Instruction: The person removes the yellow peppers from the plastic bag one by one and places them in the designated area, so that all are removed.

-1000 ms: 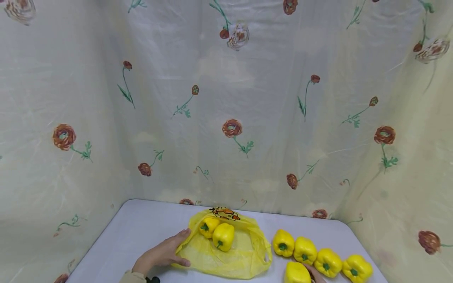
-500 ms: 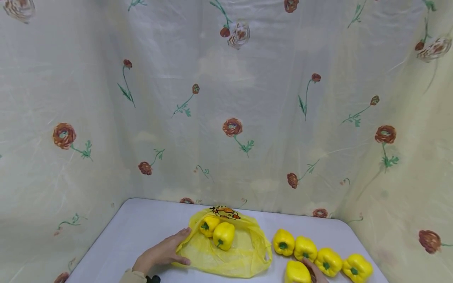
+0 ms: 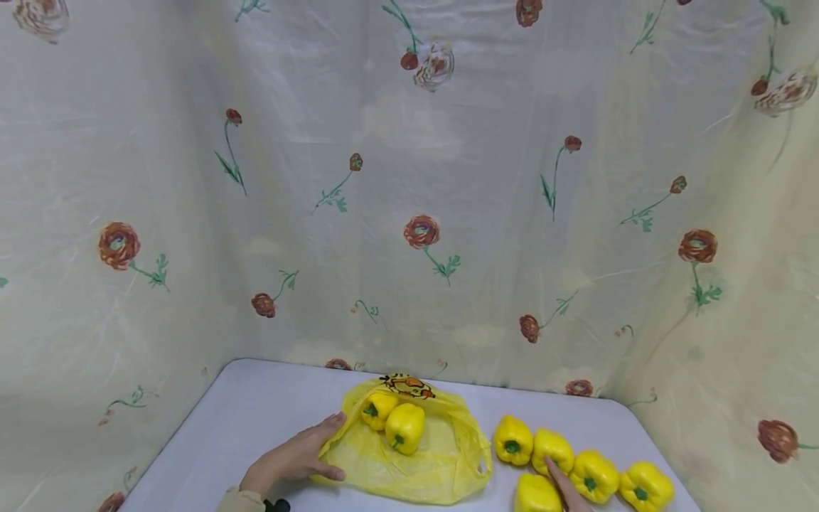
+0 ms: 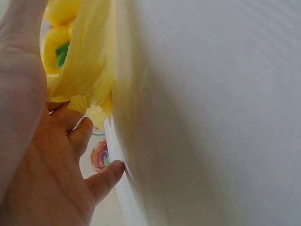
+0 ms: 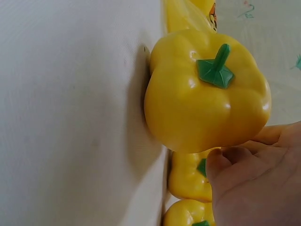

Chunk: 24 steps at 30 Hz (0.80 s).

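Note:
In the head view, a yellow plastic bag (image 3: 441,476) lies with its mouth toward me and two yellow bell peppers (image 3: 404,428) inside. My left hand (image 3: 291,455) rests at the bag's left edge, thumb apart from the fingers; the left wrist view shows the yellow film against several fingers (image 4: 81,134), with one fingertip touching the table. My right hand (image 3: 566,491) is beside the front bell pepper (image 3: 536,494), partly cut off by the frame. Up close, its fingers (image 5: 230,165) touch or nearly touch the side of that pepper (image 5: 202,103), which sits on the table.
Several more yellow bell peppers (image 3: 592,475) stand in a slanting row right of the bag. The white table (image 3: 281,391) is enclosed at the back and sides by a flowered curtain (image 3: 320,256).
My right hand's finger has moved slightly up and forward beside the front pepper, reaching near the row behind. The left hand, bag and peppers look the same.

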Available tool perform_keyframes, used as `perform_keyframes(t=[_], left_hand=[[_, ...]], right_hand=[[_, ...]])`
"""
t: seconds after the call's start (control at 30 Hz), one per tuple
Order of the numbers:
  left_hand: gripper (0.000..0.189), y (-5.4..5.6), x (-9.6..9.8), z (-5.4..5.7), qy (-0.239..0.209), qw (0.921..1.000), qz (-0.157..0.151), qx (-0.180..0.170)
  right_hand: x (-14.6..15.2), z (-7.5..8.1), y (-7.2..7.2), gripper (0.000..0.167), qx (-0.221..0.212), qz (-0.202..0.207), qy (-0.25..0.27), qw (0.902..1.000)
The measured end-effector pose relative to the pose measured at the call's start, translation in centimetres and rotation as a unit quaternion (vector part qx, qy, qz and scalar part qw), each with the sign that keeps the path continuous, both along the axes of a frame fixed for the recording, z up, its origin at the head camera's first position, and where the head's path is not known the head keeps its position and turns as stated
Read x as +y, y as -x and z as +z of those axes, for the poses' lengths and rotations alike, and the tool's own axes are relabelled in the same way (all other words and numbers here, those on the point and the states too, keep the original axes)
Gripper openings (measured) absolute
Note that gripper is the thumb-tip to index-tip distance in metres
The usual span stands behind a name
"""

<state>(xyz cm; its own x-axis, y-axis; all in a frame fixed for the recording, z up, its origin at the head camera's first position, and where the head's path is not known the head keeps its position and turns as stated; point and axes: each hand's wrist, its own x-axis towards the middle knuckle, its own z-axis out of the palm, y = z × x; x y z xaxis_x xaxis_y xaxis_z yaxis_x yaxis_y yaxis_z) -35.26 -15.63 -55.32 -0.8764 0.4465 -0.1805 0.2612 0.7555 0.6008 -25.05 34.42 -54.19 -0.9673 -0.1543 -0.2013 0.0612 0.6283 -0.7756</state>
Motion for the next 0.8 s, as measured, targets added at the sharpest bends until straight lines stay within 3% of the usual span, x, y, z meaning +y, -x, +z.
perform_keyframes(t=[0.27, 0.4, 0.53, 0.8], left_hand=[[0.112, -0.1, 0.0, -0.1, -0.005, 0.9999, 0.013, -0.008], [0.111, -0.1, 0.0, 0.1, -0.006, 0.9999, 0.009, -0.004], [0.11, -0.2, -0.1, 0.1, -0.007, 1.0, 0.004, 0.002], [0.111, -0.3, -0.1, 0.2, -0.008, 0.9999, -0.003, 0.008]], right_hand=[[-0.1, 0.0, -0.1, 0.105, 0.007, 0.009, -0.022, 0.9997], [0.4, 0.4, 0.8, 0.108, -0.027, 0.018, 0.02, 0.9993], [0.5, 0.6, 1.5, 0.107, -0.045, -0.015, 0.069, 0.9965], [-0.2, 1.3, 1.5, 0.105, -0.059, -0.069, -0.001, 0.9959]])
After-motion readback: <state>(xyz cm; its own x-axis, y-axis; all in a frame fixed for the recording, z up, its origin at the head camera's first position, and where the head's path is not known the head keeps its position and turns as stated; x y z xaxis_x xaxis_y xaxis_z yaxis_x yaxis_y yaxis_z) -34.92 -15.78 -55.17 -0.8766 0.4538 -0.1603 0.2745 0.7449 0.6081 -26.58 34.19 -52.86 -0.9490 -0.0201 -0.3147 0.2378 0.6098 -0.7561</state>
